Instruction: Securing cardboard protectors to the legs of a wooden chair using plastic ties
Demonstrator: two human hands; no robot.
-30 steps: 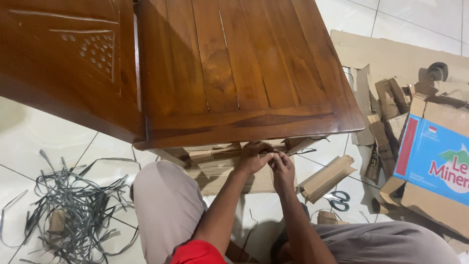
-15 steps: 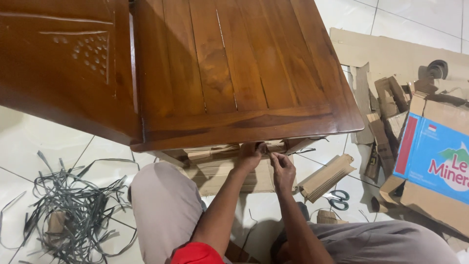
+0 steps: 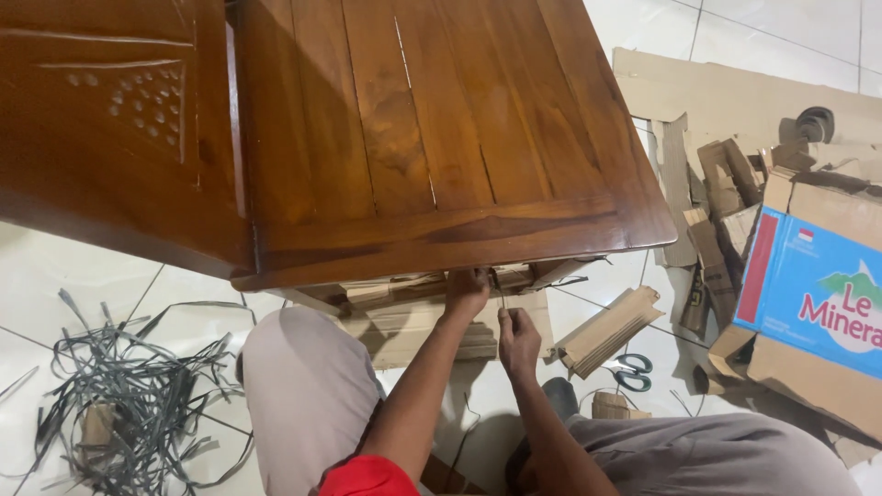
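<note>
Under table edge (image 3: 441,243): strap (image 3: 502,301) pinched between right-hand fingers (image 3: 511,321).

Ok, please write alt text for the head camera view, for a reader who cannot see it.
A seated person's left hand and right hand work at cardboard wrapping under the edge of a brown wooden table. Grey straps lie on the white tiled floor at left; cardboard scraps, scissors and a blue box at right.
</note>
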